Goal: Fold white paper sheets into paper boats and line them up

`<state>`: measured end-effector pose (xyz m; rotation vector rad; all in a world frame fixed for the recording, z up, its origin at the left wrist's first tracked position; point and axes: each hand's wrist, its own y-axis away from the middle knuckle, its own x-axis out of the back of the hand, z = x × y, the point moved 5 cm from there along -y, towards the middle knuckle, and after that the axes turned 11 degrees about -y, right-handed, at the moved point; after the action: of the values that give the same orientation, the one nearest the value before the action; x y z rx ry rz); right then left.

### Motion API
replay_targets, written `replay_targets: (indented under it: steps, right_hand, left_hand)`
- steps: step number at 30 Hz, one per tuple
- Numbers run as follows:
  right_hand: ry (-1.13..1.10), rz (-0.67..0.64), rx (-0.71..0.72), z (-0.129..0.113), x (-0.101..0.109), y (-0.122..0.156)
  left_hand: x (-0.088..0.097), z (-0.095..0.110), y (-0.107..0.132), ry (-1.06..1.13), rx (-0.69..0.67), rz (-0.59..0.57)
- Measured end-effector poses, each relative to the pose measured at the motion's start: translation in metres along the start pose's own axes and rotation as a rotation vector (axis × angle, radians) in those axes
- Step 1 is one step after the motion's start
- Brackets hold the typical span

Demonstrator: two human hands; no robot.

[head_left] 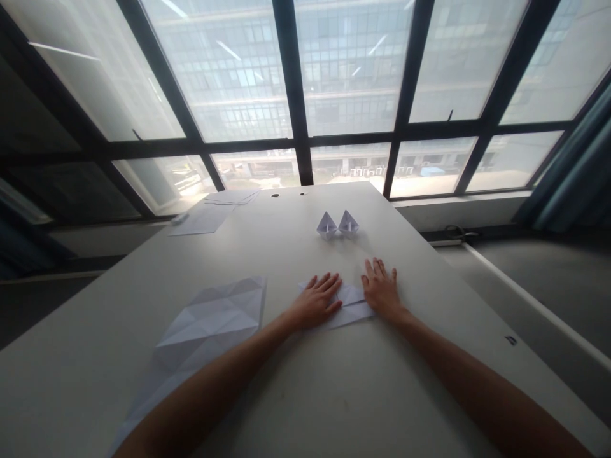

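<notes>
I judge folded paper (356, 312) being creased, left hand (317, 300) at nine o'clock, right hand (380, 289) three, fingers loosely spread; next needs even pressure.

The flat, folded strip of plain white paper (354, 312) has a faint lavender tint, with a darker grey line along its fold. Two small, peaked folded-paper figures (327, 227) are the same pale lavender-white, shaded grey on some faces. A large, creased white paper sheet (214, 312) shows a pattern of triangles in light and bluish-grey tones. The smooth rectangular tabletop (286, 248) is plain off-white, greyer toward the near edge. Straight window frames (299, 137) are near-black; the draped fabric curtain (568, 165) is dark teal-blue.
</notes>
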<state>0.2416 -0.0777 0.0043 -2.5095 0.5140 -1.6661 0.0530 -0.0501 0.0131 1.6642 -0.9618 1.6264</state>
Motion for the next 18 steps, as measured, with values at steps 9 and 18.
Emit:
replay_targets:
  steps: [9,18]
  right_hand:
    - [-0.052,-0.263,0.368,-0.046,-0.016,0.021]
    - [0.000,-0.283,0.183,-0.023,-0.020,0.007]
  left_hand:
    - [-0.002,0.001,0.000,-0.006,0.002,0.031]
    - [-0.001,0.000,0.001,-0.013,-0.006,0.004]
